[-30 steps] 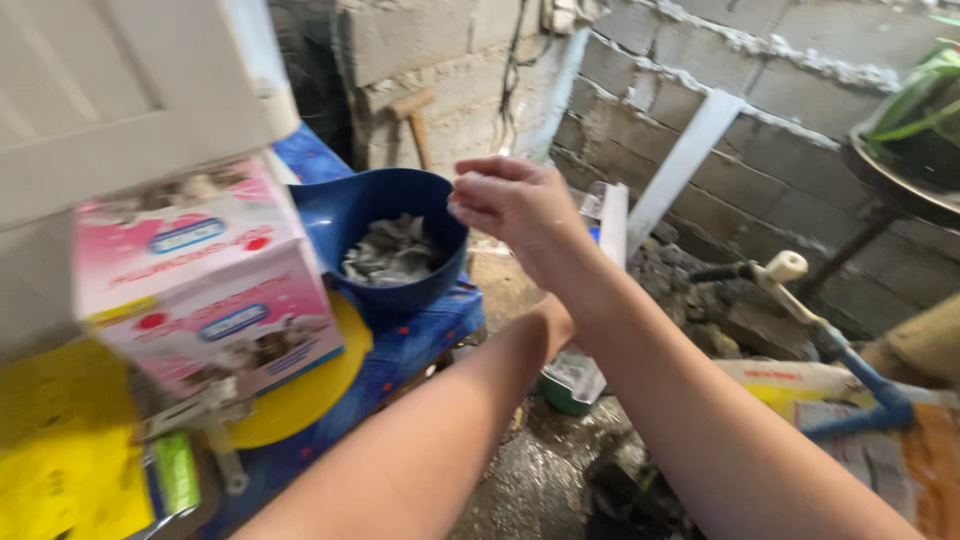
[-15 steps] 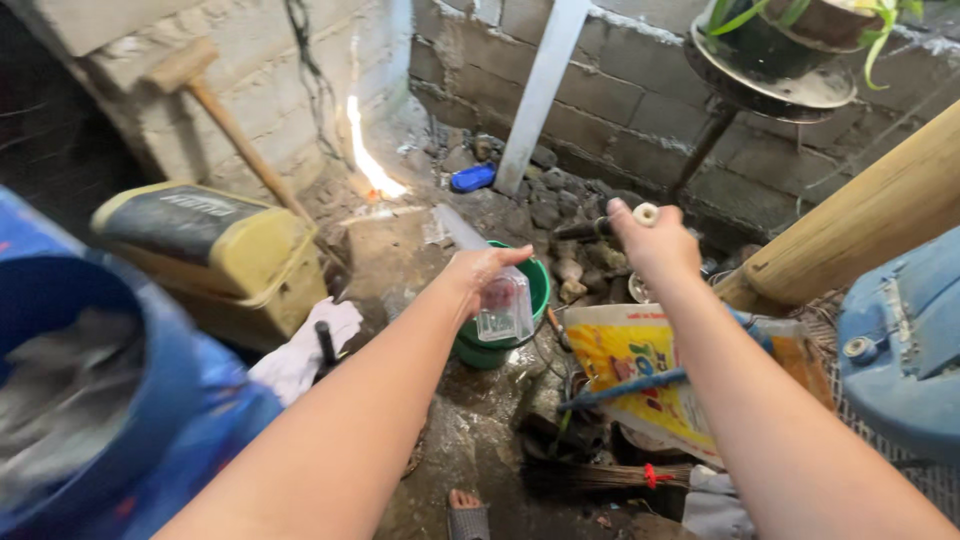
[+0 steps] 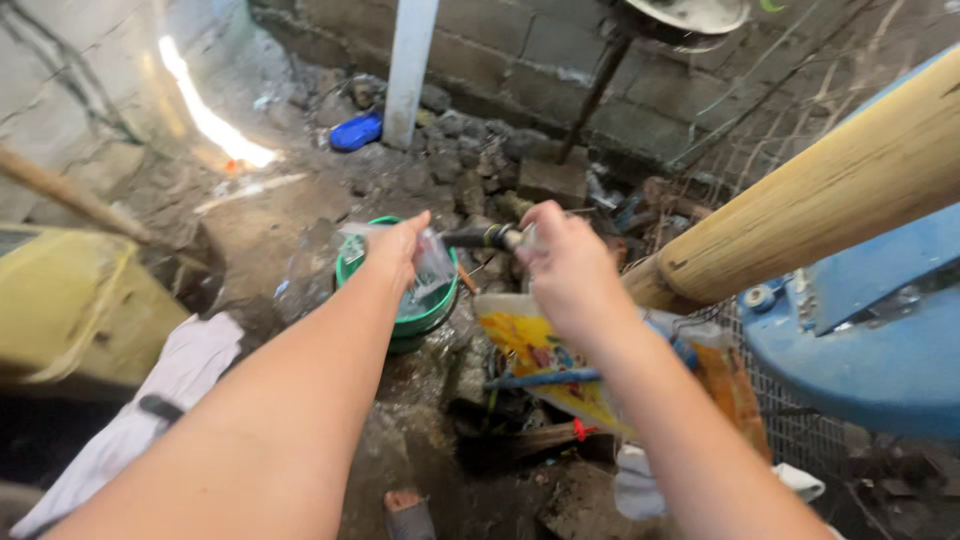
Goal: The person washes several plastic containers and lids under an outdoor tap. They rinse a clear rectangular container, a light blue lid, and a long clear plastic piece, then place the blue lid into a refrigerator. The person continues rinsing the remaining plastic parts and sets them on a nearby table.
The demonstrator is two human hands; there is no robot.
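Over a wet, littered concrete floor [image 3: 300, 215] edged by a block wall [image 3: 520, 50], both forearms reach forward from the lower frame. At the right edge stand a blue drum-like body [image 3: 880, 340] and a thick wooden pole [image 3: 830, 190], both cut off by the frame; at the left edge, a yellow container [image 3: 70, 310] and a white cloth [image 3: 150, 400]. A yellow printed bag [image 3: 540, 355] lies below the right forearm, partly hidden by it. A green bucket [image 3: 425, 320] sits mid-floor, its rim partly covered by the left hand [image 3: 395, 250], which grips a small clear plastic bag [image 3: 432, 272] directly above the bucket. The right hand [image 3: 565, 265] closes around the end of a dark tap or hose nozzle [image 3: 478, 237], just beside the bag's mouth. Whether water flows is hard to make out. A blue object [image 3: 357, 131] lies near the wall.
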